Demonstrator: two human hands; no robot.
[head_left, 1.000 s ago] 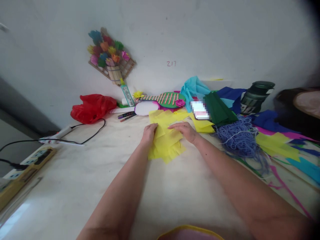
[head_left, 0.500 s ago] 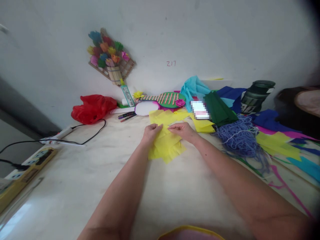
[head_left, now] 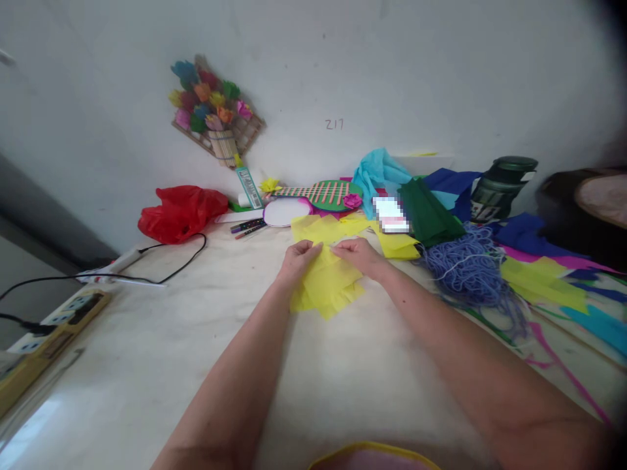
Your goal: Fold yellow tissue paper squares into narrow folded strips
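Note:
Both hands meet over a loose stack of yellow crepe paper (head_left: 326,284) on the pale tabletop. My left hand (head_left: 298,260) is closed, thumb and fingers pinching the paper near its upper left. Opposite it, my right hand (head_left: 360,254) pinches the yellow paper too, its fingertips a small gap from the left ones. Folds at the pinched spot are partly hidden by the fingers. More yellow paper (head_left: 398,245) lies behind the right hand, beside a phone with a blurred screen (head_left: 390,215).
Blue yarn (head_left: 463,264), dark green paper (head_left: 431,212) and a dark bottle (head_left: 504,186) crowd the right. A green paddle-shaped craft (head_left: 323,194), pens (head_left: 249,226) and a red plastic bag (head_left: 181,214) stand along the wall. A glue gun (head_left: 115,266) and power strip (head_left: 53,336) are left.
The hands stay in nearly the same place, the fingertips shifting slightly on the yellow paper. The paper between the hands looks a little smoother. Elsewhere the table things have not moved.

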